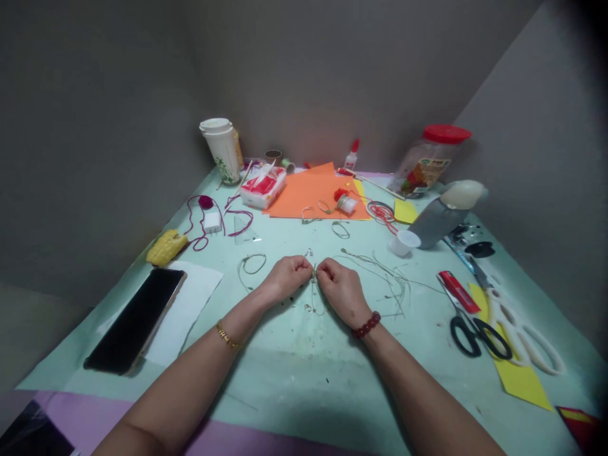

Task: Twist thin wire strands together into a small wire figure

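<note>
Near the middle of the table my left hand (291, 277) and my right hand (342, 288) meet, both closed in a pinch. Between their fingertips runs a thin greenish cord (314, 292), whose lower end hangs in a loop toward the tabletop. Small dark bits lie around and below it. To the left of my left hand rests a coiled cord loop (254, 263). Several loose strands of cord (396, 285) spread out to the right of my right hand. Exactly how the cord is knotted at the fingertips is too small to make out.
A phone (135, 320) on white paper lies left. Black-handled scissors (479, 335), white-handled scissors (527, 335) and a red lighter (458, 291) lie right. Behind stand a white cup (221, 152), tissue pack (263, 185), orange paper (304, 193), thread spool (346, 204) and red-lidded jar (425, 164).
</note>
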The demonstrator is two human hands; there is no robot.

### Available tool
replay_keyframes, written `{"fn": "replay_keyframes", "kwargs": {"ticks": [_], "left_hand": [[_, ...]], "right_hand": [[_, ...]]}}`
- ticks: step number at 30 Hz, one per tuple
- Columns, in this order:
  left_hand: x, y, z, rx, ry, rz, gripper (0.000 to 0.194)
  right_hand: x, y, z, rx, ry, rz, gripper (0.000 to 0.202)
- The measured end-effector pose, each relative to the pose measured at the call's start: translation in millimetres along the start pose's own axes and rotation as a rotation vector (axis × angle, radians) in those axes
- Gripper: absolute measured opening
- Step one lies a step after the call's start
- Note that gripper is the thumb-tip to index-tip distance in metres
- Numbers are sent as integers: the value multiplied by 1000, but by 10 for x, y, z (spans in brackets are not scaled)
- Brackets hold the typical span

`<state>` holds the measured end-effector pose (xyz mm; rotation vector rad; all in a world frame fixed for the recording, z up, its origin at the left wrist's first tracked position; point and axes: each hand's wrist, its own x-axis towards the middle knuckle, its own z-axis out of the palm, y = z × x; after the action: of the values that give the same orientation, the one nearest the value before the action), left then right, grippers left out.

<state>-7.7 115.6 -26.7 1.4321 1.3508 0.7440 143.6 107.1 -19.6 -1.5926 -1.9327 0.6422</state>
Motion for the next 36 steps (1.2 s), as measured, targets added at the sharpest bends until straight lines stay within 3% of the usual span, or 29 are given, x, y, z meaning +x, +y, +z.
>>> {"fn": "replay_keyframes", "kwargs": {"ticks": [8, 14, 20, 30, 36], "left_hand": [[18, -2, 18, 49, 32, -6, 16], [-4, 56, 18, 76, 22, -24, 15], [-7, 44, 6, 36, 6, 2, 14], [44, 7, 28, 66, 2, -40, 19], [48, 34, 42, 50, 27, -68, 15]], "right_hand": [[-31, -9, -33, 53, 31, 62, 18], [-199, -66, -138, 15, 276, -60, 19], [-235, -145, -44, 10, -16, 108, 18], [-292, -148, -60, 151, -57, 205, 17], [-327, -190, -89, 145, -201, 174, 21]]}}
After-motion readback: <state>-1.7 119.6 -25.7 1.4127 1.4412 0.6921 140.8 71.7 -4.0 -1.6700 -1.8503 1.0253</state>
